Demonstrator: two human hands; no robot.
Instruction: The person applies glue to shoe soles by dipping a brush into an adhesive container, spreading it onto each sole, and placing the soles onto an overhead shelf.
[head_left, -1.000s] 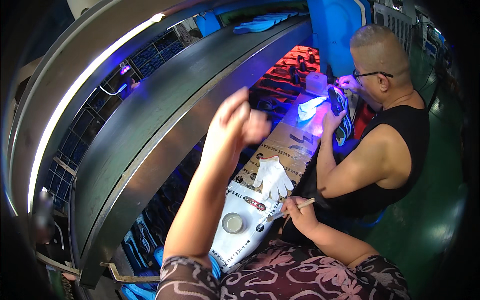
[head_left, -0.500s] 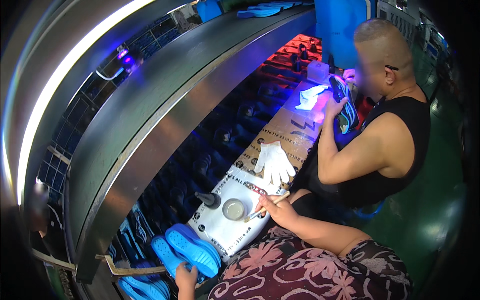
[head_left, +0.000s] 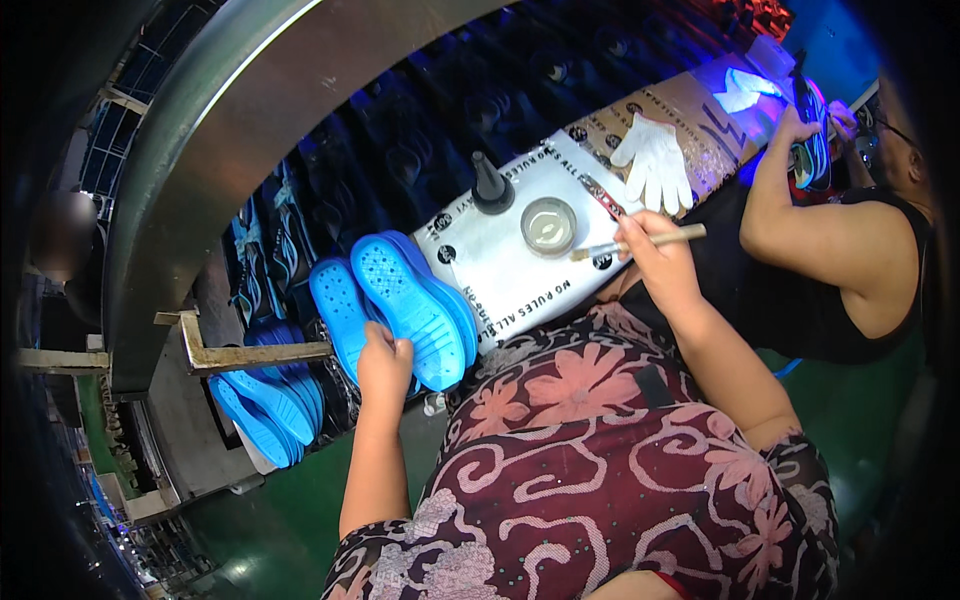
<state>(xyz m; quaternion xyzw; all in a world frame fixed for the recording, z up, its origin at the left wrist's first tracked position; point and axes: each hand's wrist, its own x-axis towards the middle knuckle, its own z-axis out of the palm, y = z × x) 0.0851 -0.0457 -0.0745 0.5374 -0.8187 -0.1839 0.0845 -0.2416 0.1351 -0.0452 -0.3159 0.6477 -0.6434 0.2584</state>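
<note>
My left hand (head_left: 383, 365) is closed at the lower end of a blue shoe sole (head_left: 335, 300), fingers curled over it; the fingertips are partly hidden. Beside it lies a stack of blue soles (head_left: 410, 305), the top one dotted with small holes at its upper part. In my right hand (head_left: 660, 255) is a paintbrush (head_left: 684, 236) with a pale wooden handle, its bristles pointing left. A small round cup (head_left: 549, 253) of pale liquid stands just left of the bristles. Close to my right fingers lies a slim red-and-silver tool (head_left: 602, 197).
A dark cone-shaped bottle (head_left: 491, 185) stands beyond the cup. A white glove (head_left: 655, 165) lies on the covered board. More blue soles (head_left: 265, 415) sit lower left, beside a wooden bracket (head_left: 250, 355). A metal-edged conveyor (head_left: 240, 100) arches overhead. A co-worker (head_left: 840, 250) handles a shoe at right.
The view has swung left and down, so the bench appears higher and farther right. My left hand stays at the blue sole, and my right hand keeps the brush beside the cup.
</note>
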